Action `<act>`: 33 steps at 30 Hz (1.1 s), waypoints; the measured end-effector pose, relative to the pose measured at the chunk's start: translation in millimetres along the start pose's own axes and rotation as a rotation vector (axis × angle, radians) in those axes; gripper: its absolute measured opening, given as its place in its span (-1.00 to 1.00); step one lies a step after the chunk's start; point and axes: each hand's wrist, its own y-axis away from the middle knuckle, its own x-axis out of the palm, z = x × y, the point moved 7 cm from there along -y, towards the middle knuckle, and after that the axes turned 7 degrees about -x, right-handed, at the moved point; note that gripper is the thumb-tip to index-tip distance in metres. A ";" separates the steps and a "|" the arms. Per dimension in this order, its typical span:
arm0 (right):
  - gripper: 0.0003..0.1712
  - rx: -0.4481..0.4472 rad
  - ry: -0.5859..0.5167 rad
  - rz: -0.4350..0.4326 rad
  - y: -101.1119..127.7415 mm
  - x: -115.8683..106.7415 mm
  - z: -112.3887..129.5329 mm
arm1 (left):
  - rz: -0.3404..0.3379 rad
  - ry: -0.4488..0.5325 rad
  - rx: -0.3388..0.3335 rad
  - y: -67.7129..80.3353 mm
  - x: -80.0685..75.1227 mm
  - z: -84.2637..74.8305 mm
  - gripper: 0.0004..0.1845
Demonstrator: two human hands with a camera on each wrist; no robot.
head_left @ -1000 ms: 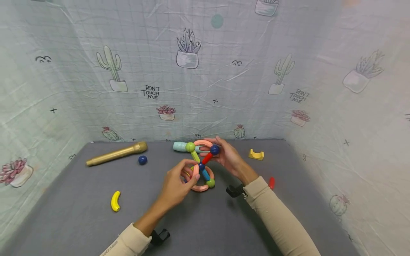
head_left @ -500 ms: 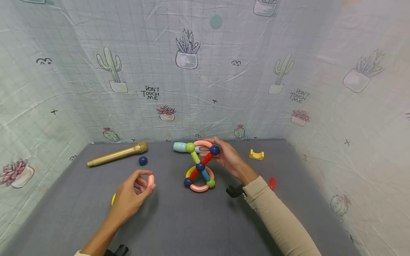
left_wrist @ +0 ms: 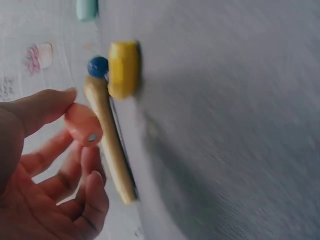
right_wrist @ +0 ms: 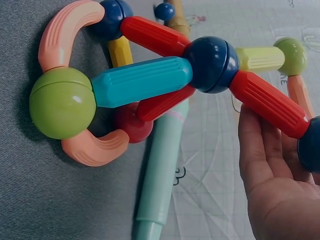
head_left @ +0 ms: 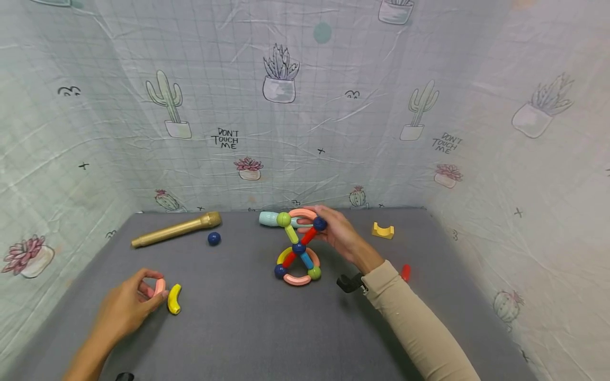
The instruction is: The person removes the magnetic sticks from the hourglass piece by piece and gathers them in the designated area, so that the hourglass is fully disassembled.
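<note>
My built figure of glossy coloured balls and ribbed plastic rods (head_left: 298, 247) stands upright near the middle of the desk (head_left: 248, 338), towards its far edge. Its rounded base carries straight red and blue rods up to a navy centre ball; above that, a lime rod and a red one spread apart, bridged by a coral arch.

My right hand (head_left: 335, 230) comes in from the right, fingers stretched behind the upper navy ball and red rod. The thumb's placing is unclear, so I can't tell whether that grip is closed.

My left hand (head_left: 123, 307) is over the desk's left side, palm turned inward. Its grip is narrow, pinching a short coral curved rod (head_left: 159, 286) between thumb and fingertips; on the left wrist view I see the rod's silvery end. Just beside it lies a bright yellow curved rod (head_left: 174, 299).

Towards the far left corner I have a gold microphone-shaped stick (head_left: 176, 230) with a small navy ball (head_left: 214, 238) near its head. A pale turquoise ribbed stick (head_left: 269, 218) lies behind the figure by the far edge. Towards the right edge are a yellow notched block (head_left: 383, 230) and, nearer me, a red rod (head_left: 405, 272) partly hidden by my sleeve (head_left: 414, 323).
</note>
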 end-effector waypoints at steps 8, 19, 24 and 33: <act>-0.56 -0.031 0.108 -0.014 -5.5 4.4 5.3 | 0.151 -0.070 -0.041 -0.7 11.8 21.6 -0.48; -0.63 -0.016 0.286 -0.056 -10.9 10.0 9.5 | 0.099 -0.039 -0.042 -3.6 16.3 27.3 -0.48; -0.64 -0.016 0.390 -0.081 -13.7 11.1 12.9 | -0.094 -0.010 0.043 -5.0 -1.8 -10.9 -0.57; -0.63 -0.061 0.475 -0.090 -19.2 15.5 17.3 | -0.250 0.088 0.256 -19.4 -6.8 -118.4 -0.65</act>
